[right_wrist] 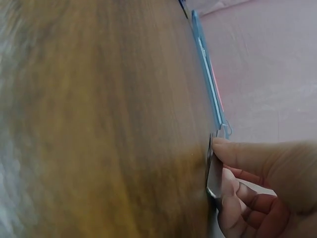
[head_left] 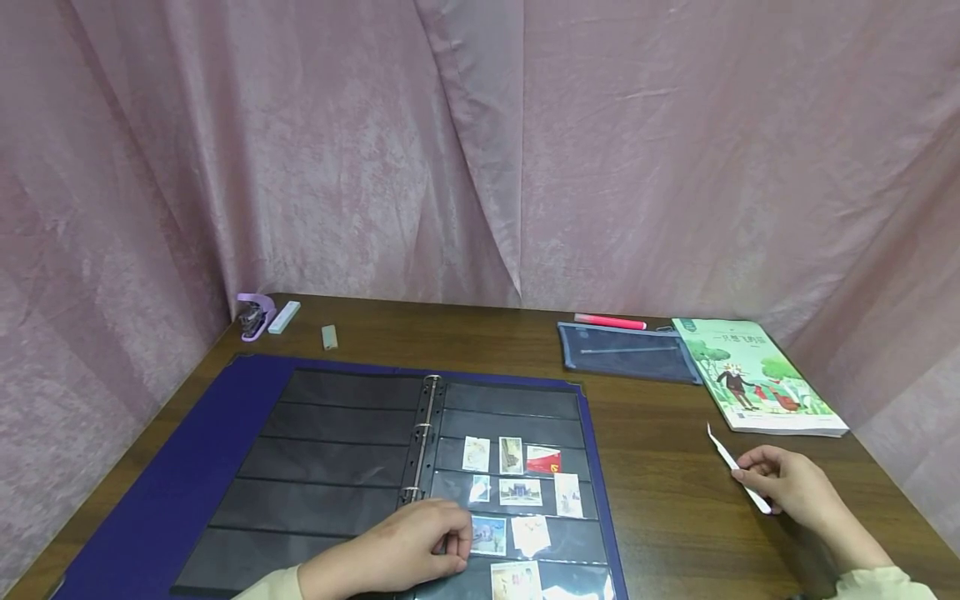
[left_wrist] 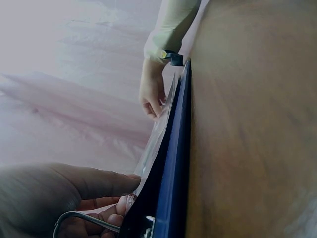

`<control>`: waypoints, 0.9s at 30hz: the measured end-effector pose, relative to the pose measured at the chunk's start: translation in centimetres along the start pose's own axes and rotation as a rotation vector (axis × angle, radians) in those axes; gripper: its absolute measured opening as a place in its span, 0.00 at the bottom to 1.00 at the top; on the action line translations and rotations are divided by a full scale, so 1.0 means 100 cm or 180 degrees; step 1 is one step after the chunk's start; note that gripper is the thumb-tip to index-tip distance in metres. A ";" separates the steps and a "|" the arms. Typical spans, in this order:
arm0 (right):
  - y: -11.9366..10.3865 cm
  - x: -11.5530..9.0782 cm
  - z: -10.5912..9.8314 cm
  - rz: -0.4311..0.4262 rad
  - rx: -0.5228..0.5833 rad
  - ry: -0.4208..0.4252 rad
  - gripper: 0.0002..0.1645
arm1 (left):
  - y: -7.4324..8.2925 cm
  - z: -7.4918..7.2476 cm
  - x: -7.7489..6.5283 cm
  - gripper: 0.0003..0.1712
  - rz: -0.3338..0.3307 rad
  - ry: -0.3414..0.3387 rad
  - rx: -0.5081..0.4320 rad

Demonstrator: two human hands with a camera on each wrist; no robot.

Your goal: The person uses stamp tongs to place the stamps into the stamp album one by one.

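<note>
An open stamp album [head_left: 602,492] with a blue cover and black pocket pages lies on the table. Several stamps [head_left: 521,492] sit in the clear pockets of its right page. My left hand [head_left: 408,546] rests on that page beside the metal rings [head_left: 422,429], fingers loosely curled, next to a blue stamp [head_left: 489,535]. In the left wrist view, the thumb [left_wrist: 111,182] lies against the page's clear surface. Off to the right, my right hand [head_left: 787,483] pinches white tweezers [head_left: 726,456], their bent tip pointing away from me. In the right wrist view the tweezers [right_wrist: 215,176] sit between thumb and fingers.
A green-covered book [head_left: 757,375] lies at the right, beside a blue mesh pouch [head_left: 630,354] and a red pen [head_left: 611,322]. At the back left are a purple stapler [head_left: 257,317], a white box [head_left: 284,317] and an eraser [head_left: 329,337]. Pink curtains [head_left: 360,167] hang behind.
</note>
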State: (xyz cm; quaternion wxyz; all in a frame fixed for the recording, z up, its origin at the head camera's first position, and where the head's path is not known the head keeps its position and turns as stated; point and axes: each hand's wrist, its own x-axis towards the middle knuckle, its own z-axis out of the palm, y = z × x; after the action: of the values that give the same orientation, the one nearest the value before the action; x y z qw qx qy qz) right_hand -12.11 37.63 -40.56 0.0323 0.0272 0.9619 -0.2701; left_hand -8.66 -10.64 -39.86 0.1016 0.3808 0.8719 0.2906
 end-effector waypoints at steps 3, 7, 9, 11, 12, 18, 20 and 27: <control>0.001 -0.001 -0.001 0.0000 -0.0092 0.0032 0.17 | 0.000 0.000 0.000 0.10 -0.0022 -0.0026 -0.0030; 0.001 0.000 -0.001 -0.0005 -0.0149 0.0039 0.17 | 0.001 0.000 0.000 0.10 -0.0025 -0.0045 -0.0013; 0.001 0.000 -0.001 -0.0006 -0.0148 0.0030 0.18 | 0.002 -0.001 0.000 0.10 -0.0028 -0.0058 0.0030; 0.001 0.000 -0.001 0.0005 -0.0142 0.0024 0.18 | 0.002 -0.001 0.001 0.10 -0.0031 -0.0072 0.0090; 0.001 0.001 -0.001 0.0010 -0.0147 0.0024 0.18 | 0.003 -0.002 0.001 0.10 -0.0044 -0.0088 0.0117; -0.004 0.001 -0.003 -0.0033 -0.0291 0.0166 0.19 | 0.005 -0.005 0.000 0.08 -0.0046 -0.0175 0.0404; -0.007 0.000 -0.004 -0.0058 -0.0342 0.0263 0.18 | 0.005 -0.006 0.000 0.08 -0.0009 -0.0210 0.0521; -0.017 -0.003 -0.004 -0.0306 -0.0451 0.0559 0.15 | 0.008 -0.012 -0.004 0.10 0.0108 -0.0303 0.0821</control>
State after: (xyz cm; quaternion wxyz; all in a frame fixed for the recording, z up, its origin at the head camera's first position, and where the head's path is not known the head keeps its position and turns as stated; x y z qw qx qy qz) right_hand -11.92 36.38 -39.26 -0.0633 0.0023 0.9779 -0.1993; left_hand -8.40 -10.99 -38.42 0.0881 0.4187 0.8897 0.1594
